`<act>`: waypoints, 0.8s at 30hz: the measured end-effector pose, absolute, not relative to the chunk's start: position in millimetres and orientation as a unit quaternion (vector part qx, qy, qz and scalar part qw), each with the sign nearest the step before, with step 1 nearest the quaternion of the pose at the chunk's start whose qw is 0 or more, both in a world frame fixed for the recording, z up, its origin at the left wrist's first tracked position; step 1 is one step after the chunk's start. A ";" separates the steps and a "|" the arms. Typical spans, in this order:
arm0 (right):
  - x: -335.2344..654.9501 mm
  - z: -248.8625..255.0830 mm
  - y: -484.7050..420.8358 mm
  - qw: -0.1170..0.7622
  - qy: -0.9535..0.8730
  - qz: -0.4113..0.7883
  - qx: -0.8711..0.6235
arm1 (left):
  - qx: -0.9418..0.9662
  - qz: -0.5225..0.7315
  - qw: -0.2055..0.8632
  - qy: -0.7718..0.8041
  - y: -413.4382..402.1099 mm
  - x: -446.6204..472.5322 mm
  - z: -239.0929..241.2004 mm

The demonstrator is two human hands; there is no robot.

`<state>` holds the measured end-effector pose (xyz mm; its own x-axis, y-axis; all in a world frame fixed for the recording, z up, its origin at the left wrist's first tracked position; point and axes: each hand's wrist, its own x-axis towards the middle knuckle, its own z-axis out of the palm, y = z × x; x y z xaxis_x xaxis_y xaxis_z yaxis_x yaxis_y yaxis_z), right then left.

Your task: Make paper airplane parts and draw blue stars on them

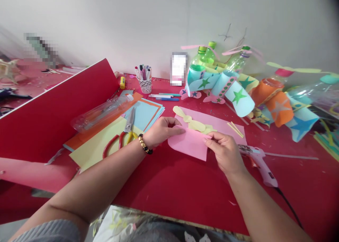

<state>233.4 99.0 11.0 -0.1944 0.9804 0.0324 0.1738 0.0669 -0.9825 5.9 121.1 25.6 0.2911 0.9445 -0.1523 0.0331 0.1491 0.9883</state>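
Between my two hands is a piece of pink paper with a rounded left corner. My left hand pinches its upper left edge between thumb and fingers. At the upper right corner, my right hand grips the same piece. Just behind it, pale yellow cut-paper shapes and thin yellow strips lie on a larger pink sheet. A pink glue gun rests beside my right hand. Near my left wrist are red-handled scissors, their blades pointing away from me.
Blue, orange and yellow paper sheets lie left under a clear plastic bottle. A red board leans there. Behind stand a pen cup, loose pens and a phone. Several decorated bottle planes crowd the right back.
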 end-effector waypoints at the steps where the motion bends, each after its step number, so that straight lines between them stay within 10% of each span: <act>1: 233.8 9.5 99.7 0.429 -0.594 0.481 -0.482 | 0.506 0.396 0.618 0.453 122.1 5.2 25.4; 24: 233.5 0.4 106.2 0.559 -0.480 0.471 -0.485 | 0.544 0.398 0.574 0.465 125.6 1.5 20.4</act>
<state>233.5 106.2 0.4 0.0966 0.9921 0.0801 -0.0608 0.0862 -0.9944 1.5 125.6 20.4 0.2511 0.9628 -0.1002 0.0498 0.0905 0.9946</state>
